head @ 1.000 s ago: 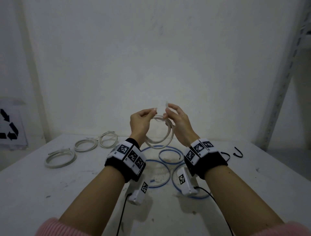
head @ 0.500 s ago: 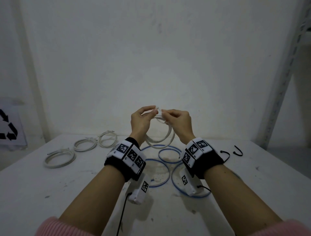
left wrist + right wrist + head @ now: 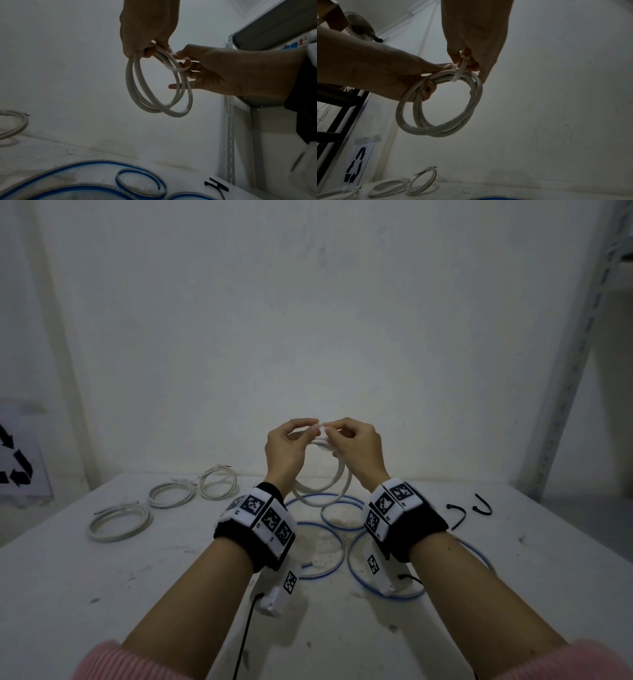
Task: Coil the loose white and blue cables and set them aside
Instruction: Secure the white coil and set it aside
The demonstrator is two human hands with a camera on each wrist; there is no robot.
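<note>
I hold a coiled white cable point(image 3: 329, 487) upright above the table, at the middle of the head view. My left hand point(image 3: 301, 433) has fingers curled through the top of the coil point(image 3: 440, 121). My right hand point(image 3: 337, 433) pinches a flat white tie strap point(image 3: 459, 73) that loops round the coil's strands point(image 3: 159, 94). Both hands' fingertips meet at the top of the coil. A blue cable point(image 3: 342, 546) lies in loose loops on the table under my hands, partly hidden by my wrists.
Three coiled white cables point(image 3: 118, 522) point(image 3: 171, 494) point(image 3: 219, 482) lie in a row at the table's back left. Two black ties point(image 3: 457, 513) lie at the back right. A metal rack upright point(image 3: 565, 371) stands at the right, a recycling sign point(image 3: 17, 463) at the left.
My right hand's fingers, stretched out a second ago, have curled in and met the left fingertips over the coil. The strap end that stood up is now down between the fingers.
</note>
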